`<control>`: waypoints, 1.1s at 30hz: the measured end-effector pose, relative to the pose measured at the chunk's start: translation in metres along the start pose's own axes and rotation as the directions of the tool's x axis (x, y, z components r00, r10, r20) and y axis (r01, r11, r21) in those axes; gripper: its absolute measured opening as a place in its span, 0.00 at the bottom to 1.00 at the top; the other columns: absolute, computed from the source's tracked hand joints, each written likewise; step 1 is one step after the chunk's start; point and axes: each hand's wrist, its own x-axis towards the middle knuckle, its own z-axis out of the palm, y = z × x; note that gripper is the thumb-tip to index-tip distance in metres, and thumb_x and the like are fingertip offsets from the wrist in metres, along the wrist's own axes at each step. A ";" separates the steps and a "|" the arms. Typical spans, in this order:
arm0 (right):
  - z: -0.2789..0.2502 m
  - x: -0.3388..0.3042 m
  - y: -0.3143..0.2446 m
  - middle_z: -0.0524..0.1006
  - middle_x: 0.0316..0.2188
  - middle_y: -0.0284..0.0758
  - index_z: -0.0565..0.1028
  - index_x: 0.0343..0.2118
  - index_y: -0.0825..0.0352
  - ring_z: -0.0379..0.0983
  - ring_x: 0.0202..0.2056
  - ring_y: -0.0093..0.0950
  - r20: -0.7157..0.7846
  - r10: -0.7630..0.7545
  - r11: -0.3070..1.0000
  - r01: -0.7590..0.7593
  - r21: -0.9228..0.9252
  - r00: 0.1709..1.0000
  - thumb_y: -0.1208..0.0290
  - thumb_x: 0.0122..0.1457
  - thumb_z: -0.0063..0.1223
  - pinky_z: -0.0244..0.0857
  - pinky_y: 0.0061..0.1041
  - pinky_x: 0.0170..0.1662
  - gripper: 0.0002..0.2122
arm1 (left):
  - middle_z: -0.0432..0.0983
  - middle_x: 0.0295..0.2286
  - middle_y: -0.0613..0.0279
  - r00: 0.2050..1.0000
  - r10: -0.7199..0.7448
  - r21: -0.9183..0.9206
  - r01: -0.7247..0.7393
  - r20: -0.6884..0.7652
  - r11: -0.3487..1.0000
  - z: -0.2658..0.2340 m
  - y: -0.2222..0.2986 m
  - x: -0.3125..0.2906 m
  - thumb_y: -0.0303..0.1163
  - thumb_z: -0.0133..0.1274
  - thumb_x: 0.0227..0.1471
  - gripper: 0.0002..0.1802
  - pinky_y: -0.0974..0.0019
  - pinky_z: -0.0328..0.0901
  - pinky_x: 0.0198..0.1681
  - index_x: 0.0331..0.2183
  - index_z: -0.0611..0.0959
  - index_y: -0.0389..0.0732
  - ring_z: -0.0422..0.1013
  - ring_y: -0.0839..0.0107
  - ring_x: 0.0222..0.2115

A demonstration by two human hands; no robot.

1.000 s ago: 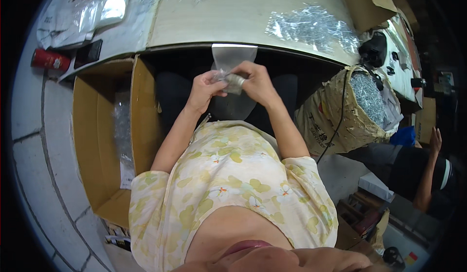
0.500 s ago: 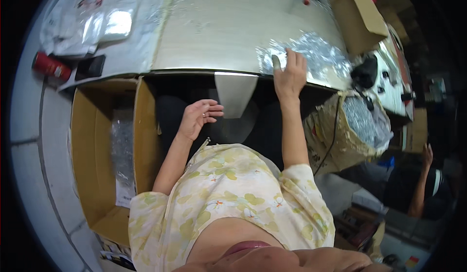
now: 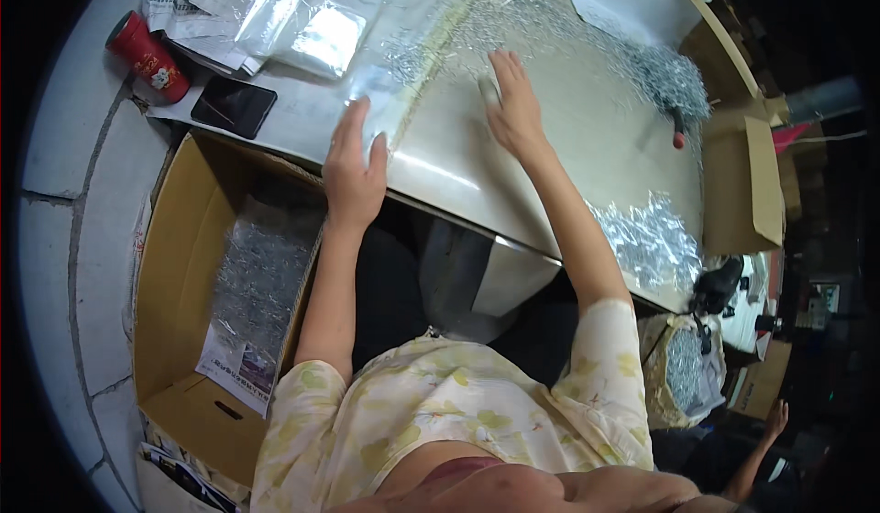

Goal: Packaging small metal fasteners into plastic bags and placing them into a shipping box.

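Half a second earlier the left hand [image 3: 356,174] hung over the lap beside the pale panel [image 3: 518,275], and the right hand [image 3: 515,119] was over the shiny strips [image 3: 653,242] at the near edge; now both had moved leftward in a turned view. The left hand hovered around the table's front edge, fingers extended and gripping nothing, below the clear plastic bags [image 3: 321,32]. The right hand was over the tabletop [image 3: 600,142], fingers straight and apparently empty (its thumb looked grey, perhaps covered); whether it touched the surface could not be told. Small silvery pieces [image 3: 518,18] lay scattered beyond it, with a heap [image 3: 674,77] farther right.

The cardboard box [image 3: 174,302] at the left held a clear bag of silvery pieces [image 3: 261,256], which lay over a printed sheet [image 3: 229,366]. The worn sack [image 3: 653,366] at the right contained more silvery bits [image 3: 683,366] and pale plastic [image 3: 710,392].
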 end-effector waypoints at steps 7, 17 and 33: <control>0.073 0.075 0.036 0.51 0.65 0.41 0.55 0.63 0.55 0.41 0.66 0.48 0.268 0.318 0.876 -0.174 -0.450 0.909 0.45 0.62 0.31 0.39 0.54 0.63 0.30 | 0.56 0.58 0.45 0.907 -0.181 0.419 0.006 0.380 0.908 0.016 -0.009 0.002 0.40 0.50 0.55 0.33 0.49 0.45 0.63 0.56 0.63 0.30 0.51 0.53 0.61; -0.022 -0.056 0.034 0.55 0.64 0.42 0.60 0.61 0.58 0.49 0.64 0.42 0.359 0.069 0.993 -0.030 -0.113 0.931 0.65 0.63 0.45 0.46 0.35 0.65 0.23 | 0.63 0.53 0.55 0.894 0.082 0.278 -0.223 0.441 0.934 0.018 0.021 -0.070 0.38 0.55 0.50 0.29 0.48 0.46 0.61 0.52 0.71 0.40 0.59 0.62 0.55; -0.074 -0.132 -0.023 0.59 0.62 0.41 0.66 0.57 0.64 0.48 0.65 0.41 0.234 0.330 0.938 -0.290 -0.192 0.914 0.62 0.61 0.48 0.41 0.41 0.65 0.22 | 0.75 0.27 0.63 0.951 0.302 -0.173 -0.288 0.063 0.942 0.033 0.015 -0.071 0.24 0.58 0.46 0.03 0.59 0.60 0.42 0.26 0.79 0.41 0.70 0.62 0.31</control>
